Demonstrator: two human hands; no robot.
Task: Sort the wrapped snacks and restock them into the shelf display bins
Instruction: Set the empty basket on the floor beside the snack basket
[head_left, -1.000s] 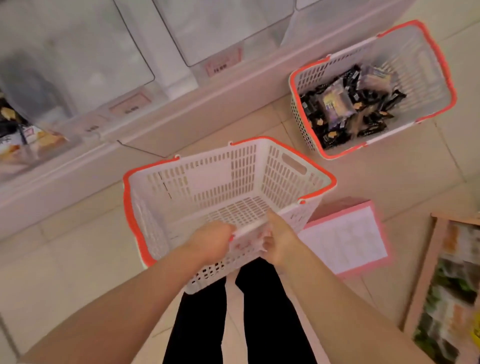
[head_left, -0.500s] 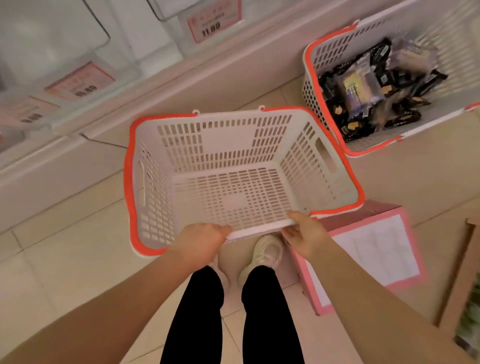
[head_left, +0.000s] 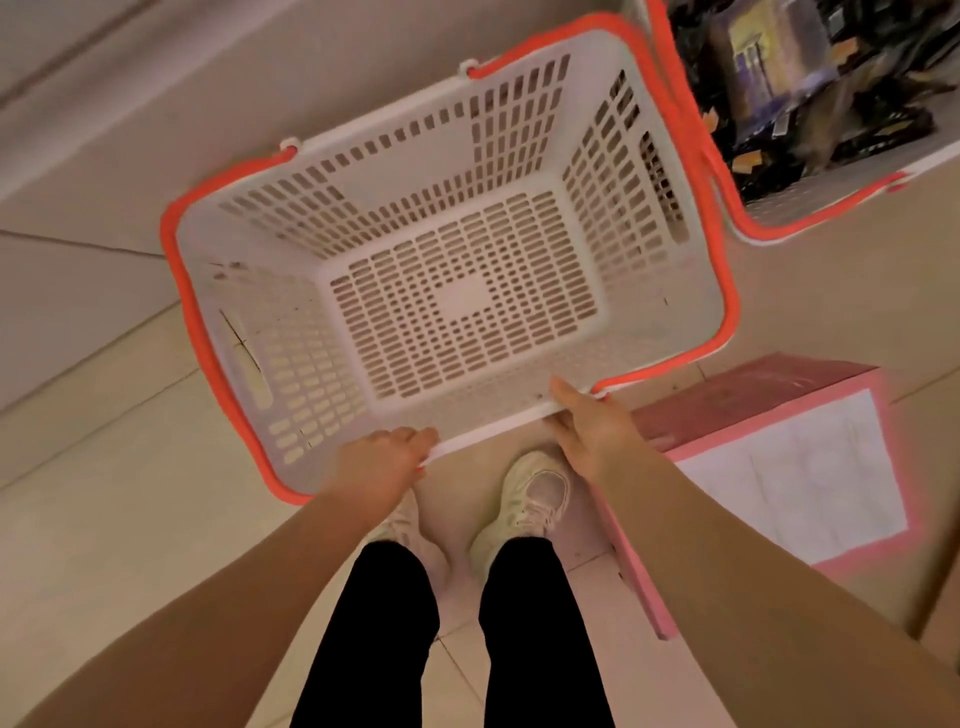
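**Empty basket held at its near rim**

Centre of frame: the empty basket, white lattice with an orange rim, hangs just above the floor. The left hand and right hand both clasp its near white edge. The wrapped snacks, dark packets, fill a second basket at upper right, beyond and nearer the right hand.

Dark wrapped snacks heaped in the red-rimmed white basket
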